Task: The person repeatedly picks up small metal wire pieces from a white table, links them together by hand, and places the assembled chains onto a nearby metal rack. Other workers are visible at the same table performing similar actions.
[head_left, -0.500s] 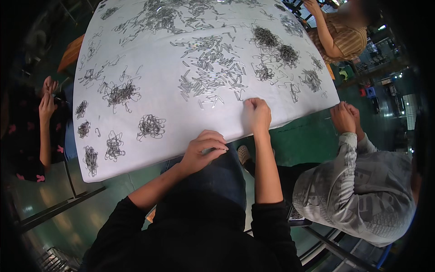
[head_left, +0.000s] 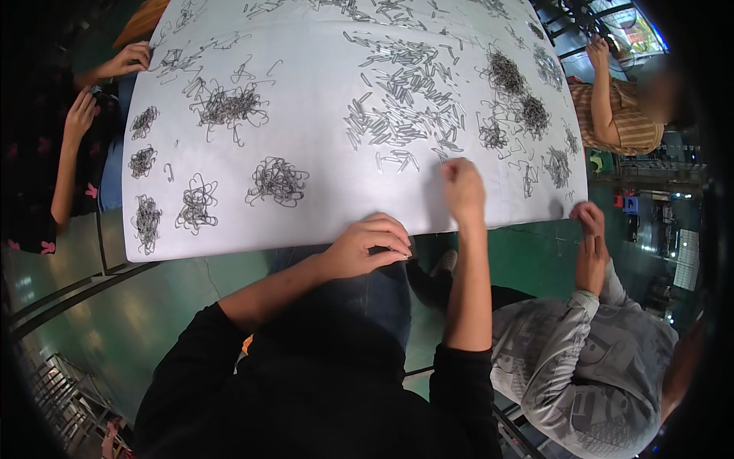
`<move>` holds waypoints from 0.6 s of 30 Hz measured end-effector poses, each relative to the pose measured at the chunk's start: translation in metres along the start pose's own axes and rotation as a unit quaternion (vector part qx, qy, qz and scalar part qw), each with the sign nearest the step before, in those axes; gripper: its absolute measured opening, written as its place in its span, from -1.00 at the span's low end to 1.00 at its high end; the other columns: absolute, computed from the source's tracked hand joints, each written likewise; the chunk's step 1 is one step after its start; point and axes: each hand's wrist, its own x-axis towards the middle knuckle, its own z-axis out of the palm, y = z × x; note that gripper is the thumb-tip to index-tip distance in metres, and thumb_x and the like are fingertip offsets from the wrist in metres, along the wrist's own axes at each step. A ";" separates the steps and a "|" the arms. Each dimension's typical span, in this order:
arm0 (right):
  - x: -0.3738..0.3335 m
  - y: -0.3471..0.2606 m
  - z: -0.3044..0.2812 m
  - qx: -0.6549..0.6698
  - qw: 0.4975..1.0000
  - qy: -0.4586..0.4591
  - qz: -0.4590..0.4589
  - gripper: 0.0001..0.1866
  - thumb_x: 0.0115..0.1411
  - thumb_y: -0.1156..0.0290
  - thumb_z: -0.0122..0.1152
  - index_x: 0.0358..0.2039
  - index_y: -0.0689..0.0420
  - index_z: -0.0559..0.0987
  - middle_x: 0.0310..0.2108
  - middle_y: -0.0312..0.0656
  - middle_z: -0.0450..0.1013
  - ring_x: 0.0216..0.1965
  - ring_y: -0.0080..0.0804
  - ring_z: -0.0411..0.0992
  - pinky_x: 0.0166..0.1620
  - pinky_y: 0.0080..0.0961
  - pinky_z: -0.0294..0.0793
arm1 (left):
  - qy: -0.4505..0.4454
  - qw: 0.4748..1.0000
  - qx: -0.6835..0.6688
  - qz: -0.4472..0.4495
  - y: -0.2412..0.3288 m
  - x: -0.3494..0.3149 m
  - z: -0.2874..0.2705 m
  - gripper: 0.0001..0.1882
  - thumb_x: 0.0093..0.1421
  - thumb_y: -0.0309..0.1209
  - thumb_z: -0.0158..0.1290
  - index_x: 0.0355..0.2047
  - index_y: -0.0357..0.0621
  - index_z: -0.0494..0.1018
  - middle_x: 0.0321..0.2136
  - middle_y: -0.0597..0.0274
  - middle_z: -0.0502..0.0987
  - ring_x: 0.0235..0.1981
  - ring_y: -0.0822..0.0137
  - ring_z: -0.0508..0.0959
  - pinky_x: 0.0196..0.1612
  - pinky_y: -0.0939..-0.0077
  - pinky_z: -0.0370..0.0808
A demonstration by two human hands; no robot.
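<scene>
My left hand [head_left: 373, 246] is over the table's near edge, thumb and fingertips pinched together. Something tiny and pale shows at the tips, too small to name. Further right, my right hand [head_left: 466, 191] is above the white table surface with its fingers curled closed. What they hold, if anything, is hidden. Just beyond it lies a spread of slim silver metal pieces [head_left: 405, 96], loosely scattered. To the left of these sits a tangled pile of bent dark wire hooks [head_left: 277, 182], with a larger pile of wire hooks [head_left: 229, 105] behind it.
Smaller wire piles [head_left: 147, 223] line the white table [head_left: 321, 218] at the left, and dense dark clusters [head_left: 506, 73] lie at the right. A person in grey [head_left: 596, 352] works beside me on the right. Another person's hand [head_left: 131, 60] touches the left edge.
The view has shifted, so the table's contents appear further right. My right hand stays near the silver pieces, and my left stays pinched. The left co-worker's one hand has reached the table edge.
</scene>
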 end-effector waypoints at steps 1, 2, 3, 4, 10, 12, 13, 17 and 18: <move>-0.011 -0.012 0.010 0.054 0.998 -0.027 -0.034 -0.77 0.18 0.30 0.06 -0.31 0.19 0.55 -0.26 0.06 0.51 -0.21 0.03 0.49 -0.13 -0.16 0.43 | -0.005 1.000 0.004 -0.002 0.000 -0.001 0.000 -0.89 0.03 -0.53 0.22 -0.38 -0.15 0.60 -0.29 0.29 0.56 -0.15 0.27 0.49 -0.06 0.41 0.45; -0.021 -0.025 0.021 0.107 0.991 -0.036 -0.070 -0.84 0.14 0.36 0.11 -0.33 0.16 0.56 -0.31 0.04 0.50 -0.23 0.02 0.49 -0.14 -0.17 0.44 | -0.014 1.000 0.008 -0.001 -0.001 0.000 0.001 -0.89 0.03 -0.53 0.22 -0.38 -0.15 0.60 -0.29 0.28 0.56 -0.15 0.27 0.49 -0.06 0.40 0.46; -0.022 -0.037 0.027 0.127 0.981 -0.058 -0.137 -0.88 0.10 0.40 0.15 -0.37 0.15 0.57 -0.30 0.03 0.50 -0.23 0.03 0.47 -0.14 -0.19 0.44 | -0.015 1.000 0.013 0.004 -0.001 0.001 0.002 -0.88 0.02 -0.54 0.23 -0.38 -0.15 0.60 -0.29 0.28 0.56 -0.15 0.26 0.50 -0.07 0.40 0.46; -0.023 -0.046 0.031 0.172 0.968 -0.070 -0.171 -0.88 0.09 0.41 0.18 -0.40 0.18 0.56 -0.32 0.01 0.49 -0.22 0.03 0.46 -0.13 -0.21 0.44 | -0.016 1.000 0.021 0.011 -0.001 0.001 0.001 -0.88 0.02 -0.54 0.23 -0.37 -0.15 0.60 -0.29 0.28 0.56 -0.15 0.26 0.50 -0.07 0.40 0.46; 0.028 -0.015 0.005 0.041 0.985 0.115 -0.121 -0.73 0.13 0.41 0.17 -0.13 0.15 0.53 -0.08 -0.03 0.40 -0.06 -0.05 0.39 -0.05 -0.17 0.41 | -0.037 0.999 0.008 0.000 0.004 0.003 -0.001 -0.85 0.01 -0.57 0.24 -0.36 -0.16 0.60 -0.28 0.26 0.55 -0.14 0.25 0.49 -0.09 0.42 0.46; 0.036 0.006 0.001 0.053 0.993 0.097 -0.045 -0.68 0.15 0.40 0.16 -0.07 0.15 0.51 -0.04 -0.03 0.39 -0.02 -0.03 0.37 -0.02 -0.16 0.40 | -0.042 0.999 0.011 -0.008 0.006 0.004 -0.002 -0.84 0.00 -0.58 0.24 -0.36 -0.15 0.60 -0.28 0.26 0.55 -0.14 0.25 0.49 -0.09 0.42 0.46; 0.037 0.019 -0.002 0.076 0.993 0.064 -0.067 -0.65 0.16 0.39 0.15 -0.02 0.14 0.48 -0.01 -0.01 0.37 0.00 0.03 0.36 0.00 -0.16 0.40 | -0.041 0.999 0.005 -0.003 0.006 0.005 -0.002 -0.84 0.01 -0.57 0.24 -0.35 -0.15 0.60 -0.28 0.26 0.55 -0.15 0.25 0.50 -0.10 0.43 0.47; 0.058 0.057 -0.015 -0.022 0.973 0.218 -0.069 -0.68 0.16 0.40 0.14 -0.04 0.11 0.51 0.05 -0.05 0.36 0.09 -0.03 0.30 0.08 -0.17 0.34 | -0.048 0.999 0.012 -0.007 0.010 0.007 -0.003 -0.84 0.00 -0.58 0.24 -0.35 -0.14 0.61 -0.28 0.26 0.55 -0.16 0.25 0.52 -0.13 0.43 0.49; 0.060 0.063 -0.015 -0.046 0.976 0.197 -0.080 -0.68 0.16 0.39 0.15 -0.05 0.11 0.51 0.06 -0.05 0.36 0.10 -0.04 0.29 0.08 -0.17 0.33 | -0.048 0.999 0.015 -0.011 0.011 0.007 -0.002 -0.83 -0.01 -0.59 0.24 -0.36 -0.14 0.61 -0.28 0.26 0.55 -0.16 0.25 0.52 -0.13 0.43 0.50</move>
